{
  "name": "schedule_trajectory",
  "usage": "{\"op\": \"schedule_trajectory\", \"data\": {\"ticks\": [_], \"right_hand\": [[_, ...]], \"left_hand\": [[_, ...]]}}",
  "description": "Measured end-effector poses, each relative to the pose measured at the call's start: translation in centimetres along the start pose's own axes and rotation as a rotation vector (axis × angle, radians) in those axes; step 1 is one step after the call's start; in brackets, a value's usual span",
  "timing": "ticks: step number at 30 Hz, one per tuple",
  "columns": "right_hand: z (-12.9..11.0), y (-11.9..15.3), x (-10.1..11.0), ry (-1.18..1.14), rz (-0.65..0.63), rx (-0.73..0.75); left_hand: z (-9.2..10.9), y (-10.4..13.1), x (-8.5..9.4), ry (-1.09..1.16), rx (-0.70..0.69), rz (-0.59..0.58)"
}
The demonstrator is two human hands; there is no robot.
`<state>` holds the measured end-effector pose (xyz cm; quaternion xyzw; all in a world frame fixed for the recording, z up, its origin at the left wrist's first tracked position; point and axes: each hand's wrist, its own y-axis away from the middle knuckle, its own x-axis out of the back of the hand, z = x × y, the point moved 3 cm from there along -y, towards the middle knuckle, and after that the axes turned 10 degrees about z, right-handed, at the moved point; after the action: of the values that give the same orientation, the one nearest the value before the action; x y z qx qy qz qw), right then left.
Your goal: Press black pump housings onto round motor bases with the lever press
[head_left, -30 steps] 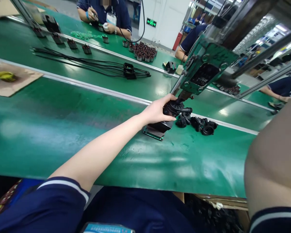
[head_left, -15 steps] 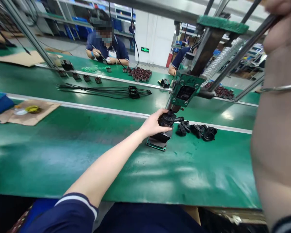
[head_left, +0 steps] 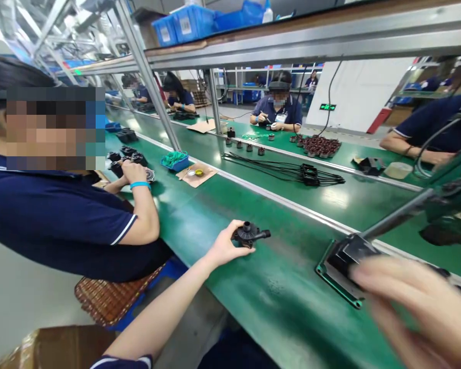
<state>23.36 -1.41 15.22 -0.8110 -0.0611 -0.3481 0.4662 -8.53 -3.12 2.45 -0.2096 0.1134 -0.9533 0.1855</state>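
Observation:
My left hand (head_left: 223, 250) grips a black plastic pump housing (head_left: 248, 234) by its side, thumb and fingers around it. A round stub stands up on its top and a side spout points right. The housing is just over or on the green bench; I cannot tell which. My right hand (head_left: 411, 294), smeared by motion, is at the lower right, beside the black block fixture (head_left: 348, 254) on its green-edged base plate. Whether its fingers touch the fixture or hold anything does not show. The press (head_left: 451, 187) rises at the right edge, partly out of view.
At the left a co-worker (head_left: 61, 215) handles dark parts at the same bench. A blue tray (head_left: 175, 161) of green bands and a cardboard piece (head_left: 197, 175) lie ahead. Black cables (head_left: 311, 174) lie beyond the metal rail (head_left: 284, 205). Other people sit across.
My left hand has taken the pump housing off the fixture under the press and moved it left. My right hand has come down from high on the right. The view has turned left.

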Motion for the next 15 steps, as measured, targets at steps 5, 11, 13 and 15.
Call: {"op": "schedule_trajectory", "data": {"ticks": [5,11,13,15], "right_hand": [[-1.2,-3.4,-12.9,-0.181,-0.167,0.037],[-3.4,-6.7,-23.5,-0.273,-0.309,-0.039],[-4.1,-7.3,-25.5,-0.264,-0.329,-0.055],[-4.4,-7.5,-26.7,-0.248,-0.334,-0.089]], "left_hand": [[-3.1,-0.8,2.4,-0.070,-0.001,0.024],[-4.9,-2.5,3.4,-0.031,-0.050,0.016],[-5.4,-2.7,3.4,-0.013,-0.053,0.013],[-5.8,-2.8,3.3,-0.002,-0.046,0.015]]}}
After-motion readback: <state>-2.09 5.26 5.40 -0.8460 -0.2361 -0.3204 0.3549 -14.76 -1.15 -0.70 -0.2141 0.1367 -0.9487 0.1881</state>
